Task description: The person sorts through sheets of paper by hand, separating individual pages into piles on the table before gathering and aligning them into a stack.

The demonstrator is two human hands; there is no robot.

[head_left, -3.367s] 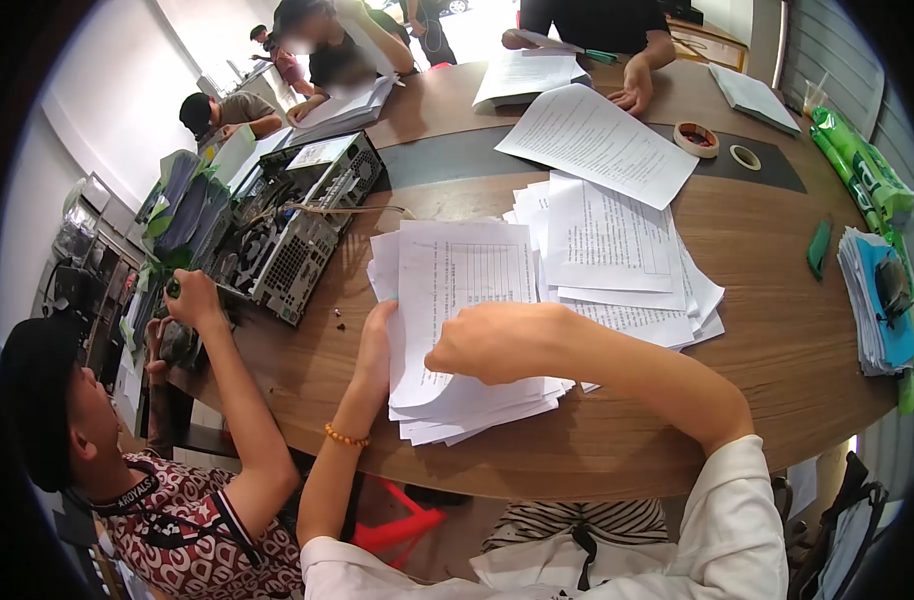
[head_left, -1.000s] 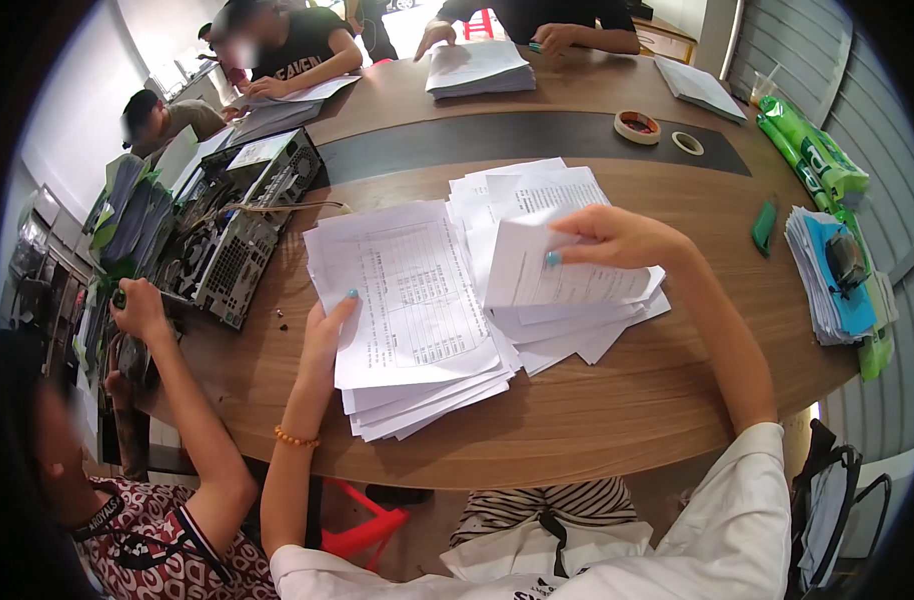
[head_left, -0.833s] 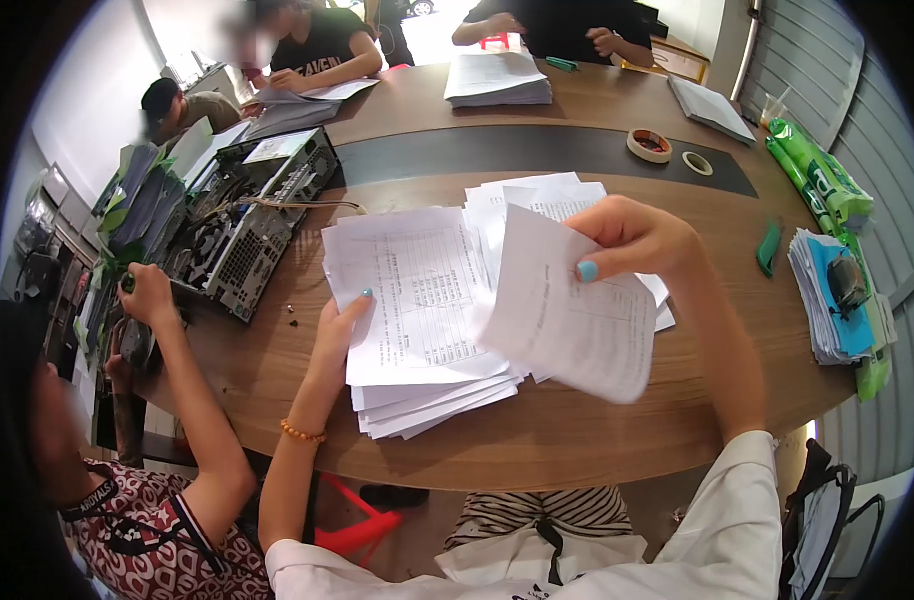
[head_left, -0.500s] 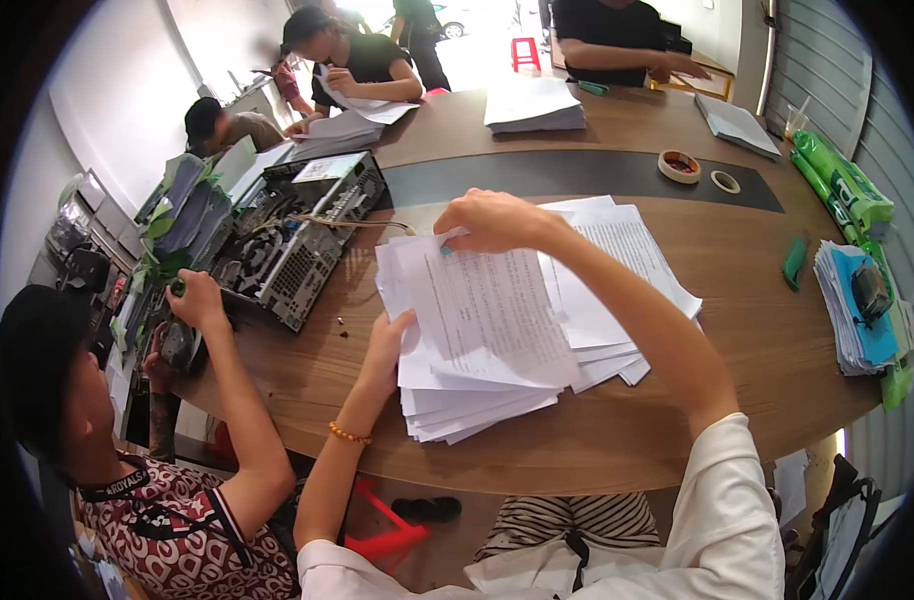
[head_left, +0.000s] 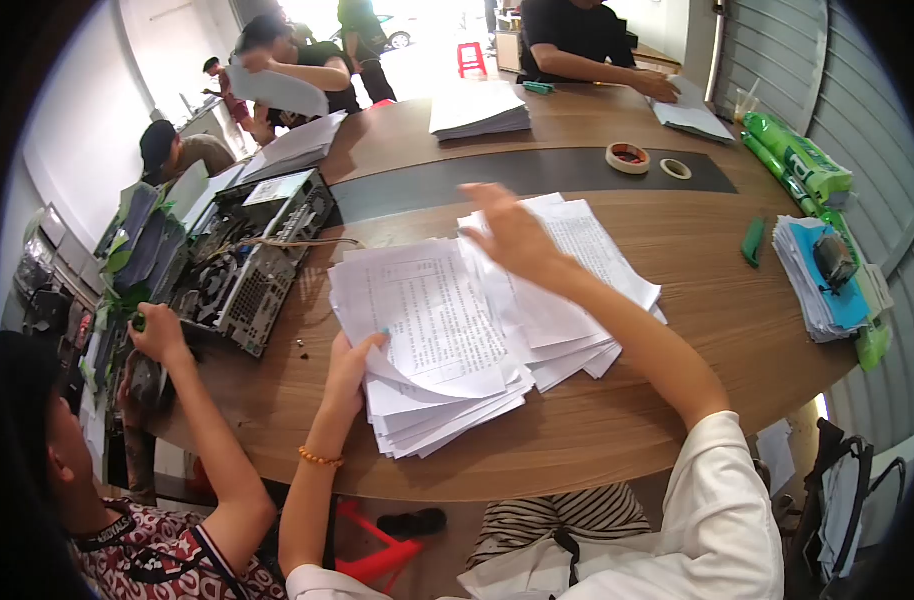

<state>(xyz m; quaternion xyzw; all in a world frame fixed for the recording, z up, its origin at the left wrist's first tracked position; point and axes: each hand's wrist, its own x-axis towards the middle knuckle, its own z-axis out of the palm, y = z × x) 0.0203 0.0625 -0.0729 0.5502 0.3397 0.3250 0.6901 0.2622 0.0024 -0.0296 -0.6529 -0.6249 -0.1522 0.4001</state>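
Observation:
A stack of printed papers (head_left: 427,310) lies on the wooden table before me, its sheets fanned unevenly. My left hand (head_left: 349,378), with an orange bead bracelet at the wrist, grips the stack's lower left edge, thumb on top and fingers beneath. The upper sheet curls at its lower left corner near that thumb. To the right, partly tucked against the first stack, is a second pile of printed papers (head_left: 587,255). Over this pile's upper left part hovers my right hand (head_left: 514,232), slightly blurred, its fingers apart and holding nothing.
An opened computer case (head_left: 267,265) stands at the left, beside a seated person's arm (head_left: 202,430). Tape rolls (head_left: 628,158), a green stapler-like object (head_left: 753,241) and bundled papers (head_left: 817,285) lie rightward. Another paper stack (head_left: 480,108) sits at the back, where other people handle sheets.
My right hand has let go of the top sheet, which now lies flat on the left stack, and has opened over the right pile. The camera view has shifted a little rightward.

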